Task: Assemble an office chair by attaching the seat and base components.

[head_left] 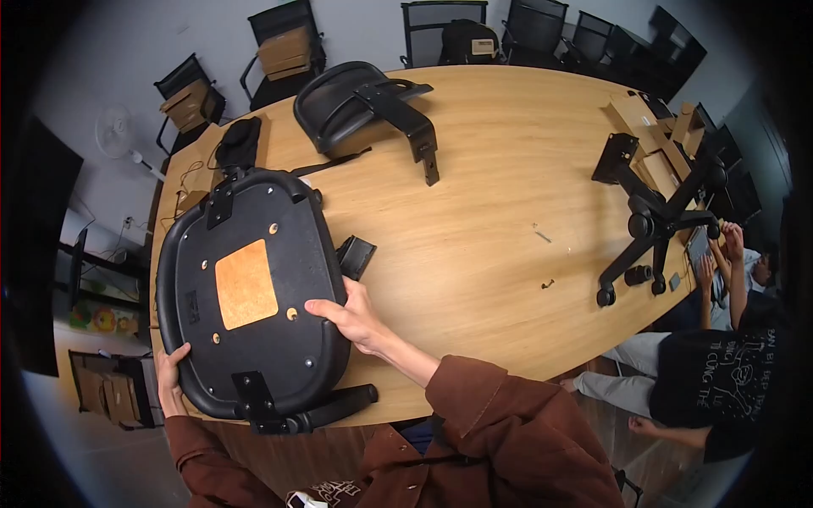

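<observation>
Chair seat [246, 284]: underside up at table's [474, 339] near-left corner; likely stiff, heavyish, best held by opposite rims.
Left hand [172, 371]: curled on rim, partly hidden.
Right hand [362, 320]: closed around opposite rim.

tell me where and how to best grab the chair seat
Grip the seat by its rounded rim, left hand from the left, right hand from the right; likely best because it is broad, underside up, with metal brackets at its far and near ends.
</observation>
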`<action>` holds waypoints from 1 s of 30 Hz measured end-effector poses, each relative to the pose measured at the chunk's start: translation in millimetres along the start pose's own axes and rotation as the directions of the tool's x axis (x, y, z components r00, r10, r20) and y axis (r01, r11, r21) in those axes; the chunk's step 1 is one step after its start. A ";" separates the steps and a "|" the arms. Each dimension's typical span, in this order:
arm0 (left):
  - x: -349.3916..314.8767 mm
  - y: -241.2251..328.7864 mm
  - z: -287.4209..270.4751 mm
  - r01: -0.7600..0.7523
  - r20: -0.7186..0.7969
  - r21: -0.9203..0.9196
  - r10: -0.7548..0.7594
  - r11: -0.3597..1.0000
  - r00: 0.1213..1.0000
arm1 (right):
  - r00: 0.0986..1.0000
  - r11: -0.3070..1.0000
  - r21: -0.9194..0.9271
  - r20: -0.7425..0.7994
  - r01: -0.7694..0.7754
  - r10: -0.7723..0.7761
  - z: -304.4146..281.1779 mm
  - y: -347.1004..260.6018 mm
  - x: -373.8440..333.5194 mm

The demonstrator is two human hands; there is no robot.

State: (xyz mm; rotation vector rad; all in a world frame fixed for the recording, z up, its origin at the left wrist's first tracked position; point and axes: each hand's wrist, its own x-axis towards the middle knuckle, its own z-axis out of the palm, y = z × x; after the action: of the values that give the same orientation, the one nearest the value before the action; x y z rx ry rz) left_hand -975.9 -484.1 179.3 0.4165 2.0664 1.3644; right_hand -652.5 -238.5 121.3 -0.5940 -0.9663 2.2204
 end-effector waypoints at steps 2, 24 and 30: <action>6.9 -4.2 -1.2 -0.008 0.028 0.020 0.007 1.000 1.000 | 1.000 1.000 0.013 -0.007 0.003 -0.003 -0.3 5.3 1.7; 62.9 -48.4 -39.5 0.144 0.137 0.073 -0.153 0.987 0.979 | 0.984 0.974 -0.212 -0.137 0.084 -0.115 20.9 35.4 19.1; 69.9 -57.4 -48.6 0.152 0.064 0.091 -0.158 0.984 0.985 | 0.987 0.971 -0.216 -0.101 0.099 -0.123 15.3 45.6 16.7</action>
State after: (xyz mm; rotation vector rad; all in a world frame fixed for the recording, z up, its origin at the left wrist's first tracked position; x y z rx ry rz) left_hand -1056.2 -502.9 118.0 0.3276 2.0582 1.1564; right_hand -690.5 -258.1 93.6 -0.7347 -1.1554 1.9776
